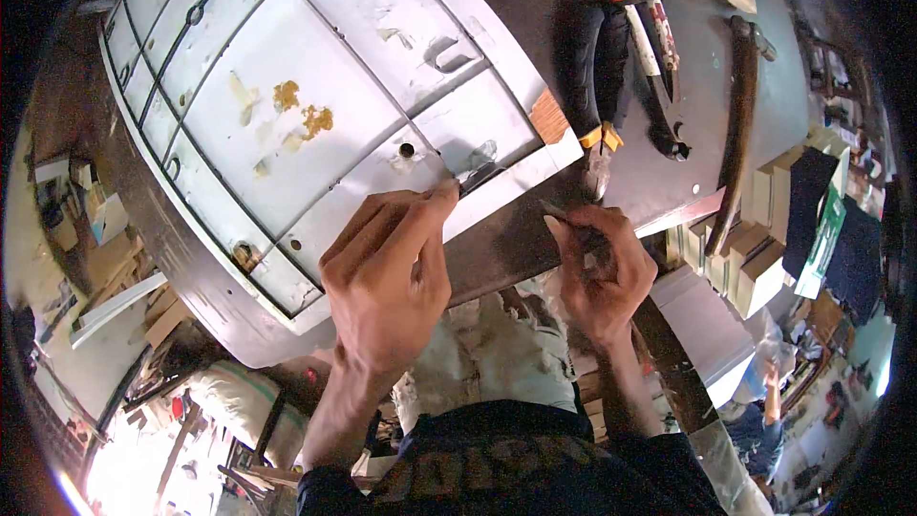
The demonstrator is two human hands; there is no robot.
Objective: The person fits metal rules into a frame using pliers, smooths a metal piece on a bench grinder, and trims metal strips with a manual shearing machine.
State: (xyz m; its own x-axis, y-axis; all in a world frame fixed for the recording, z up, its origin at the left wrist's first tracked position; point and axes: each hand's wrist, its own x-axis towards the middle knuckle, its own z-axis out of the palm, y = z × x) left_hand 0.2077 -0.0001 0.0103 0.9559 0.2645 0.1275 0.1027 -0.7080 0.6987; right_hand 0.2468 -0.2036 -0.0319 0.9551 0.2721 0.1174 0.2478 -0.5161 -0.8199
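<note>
A large white panel (325, 76), crossed by dark lines in a grid, lies on the dark worktop. My left hand (387, 263) is closed over its near edge, thumb and forefinger pinched together at the panel's surface beside a short dark strip (480, 178). Whatever those fingertips hold is hidden. To the right, just off the panel's corner, my right hand (604, 272) is closed in a pinch above the worktop's front edge. Something thin and small seems to stick out at its fingertips, too small to name.
Beyond my right hand lie a black-handled tool (597, 67) with a yellow collar, pliers (650, 48) with red-wrapped handles and a wooden-handled hammer (737, 124). Cream-coloured blocks (750, 272) are stacked at the right. Another person's arm (772, 397) shows at lower right.
</note>
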